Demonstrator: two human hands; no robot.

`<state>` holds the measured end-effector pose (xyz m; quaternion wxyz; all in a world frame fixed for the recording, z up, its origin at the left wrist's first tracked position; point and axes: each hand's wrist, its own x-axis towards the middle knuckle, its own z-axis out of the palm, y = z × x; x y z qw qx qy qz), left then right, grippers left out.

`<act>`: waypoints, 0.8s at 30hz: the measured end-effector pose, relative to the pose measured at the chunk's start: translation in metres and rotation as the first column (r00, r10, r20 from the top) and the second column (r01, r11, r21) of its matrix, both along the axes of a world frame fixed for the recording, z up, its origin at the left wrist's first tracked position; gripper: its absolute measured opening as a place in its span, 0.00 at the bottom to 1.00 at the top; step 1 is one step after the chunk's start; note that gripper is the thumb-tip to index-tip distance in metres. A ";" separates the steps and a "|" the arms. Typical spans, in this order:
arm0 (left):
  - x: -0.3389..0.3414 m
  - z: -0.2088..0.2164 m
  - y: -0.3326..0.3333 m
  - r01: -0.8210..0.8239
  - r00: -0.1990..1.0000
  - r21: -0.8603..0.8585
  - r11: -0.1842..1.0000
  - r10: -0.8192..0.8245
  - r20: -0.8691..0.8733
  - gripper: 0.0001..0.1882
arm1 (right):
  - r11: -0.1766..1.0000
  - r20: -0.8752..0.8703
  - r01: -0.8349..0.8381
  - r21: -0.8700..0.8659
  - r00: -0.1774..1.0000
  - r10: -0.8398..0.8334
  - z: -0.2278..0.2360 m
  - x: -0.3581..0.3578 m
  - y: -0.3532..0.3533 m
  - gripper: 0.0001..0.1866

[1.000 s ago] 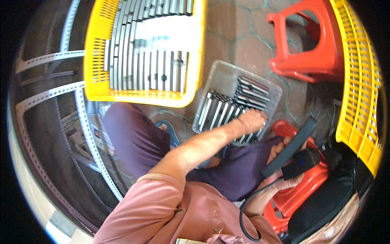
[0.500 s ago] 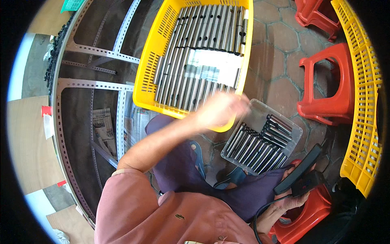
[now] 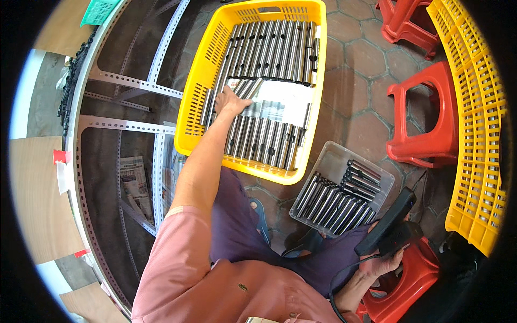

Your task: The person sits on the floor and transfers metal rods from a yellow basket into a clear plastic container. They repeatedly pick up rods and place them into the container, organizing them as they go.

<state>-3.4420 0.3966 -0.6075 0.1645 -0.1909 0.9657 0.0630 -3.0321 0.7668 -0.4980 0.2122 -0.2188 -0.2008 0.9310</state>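
My left hand (image 3: 232,103) reaches into the yellow plastic basket (image 3: 187,134), its fingers closed round a few metal rods (image 3: 250,88) that tilt over a white sheet (image 3: 295,102). Rows of similar steel rods, some with dark spots, fill the basket above and below the sheet. At the lower right, my right hand (image 3: 389,264) grips a black device (image 3: 389,232) with a cable by its underside; part of that hand is hidden by the device. A clear plastic box (image 3: 329,156) with several dark, shiny rods (image 3: 336,207) stands on the floor between the basket and my right hand.
Red plastic stools (image 3: 399,116) stand to the right, one of them under my right hand. A yellow perforated crate (image 3: 474,134) lines the right edge. To the left is a slotted metal frame (image 3: 129,125) with newspapers (image 3: 135,183). Paving tiles (image 3: 355,91) cover the floor.
My left hand has moved from over the basket's near right corner, left and farther into the basket, and now holds rods there. My right hand still holds the black device.
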 end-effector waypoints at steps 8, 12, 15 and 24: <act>-0.002 -0.017 0.004 0.246 0.969 0.098 0.964 -0.242 -0.045 0.33 | 0.975 0.195 0.047 0.216 0.977 -0.090 0.006 -0.016 -0.006 0.52; -0.013 0.010 0.010 0.317 0.936 0.004 0.949 -0.312 -0.166 0.29 | 0.978 0.059 0.004 0.210 0.998 -0.017 0.001 -0.004 0.003 0.54; -0.010 0.076 0.037 0.396 0.873 0.187 0.899 -0.306 -0.379 0.30 | 0.979 0.075 0.076 0.190 0.993 -0.091 0.001 0.005 0.001 0.54; 0.166 0.087 0.244 0.896 0.350 0.374 0.239 -0.899 -0.264 0.20 | 0.983 0.080 0.096 0.157 0.991 -0.109 -0.006 0.007 0.007 0.54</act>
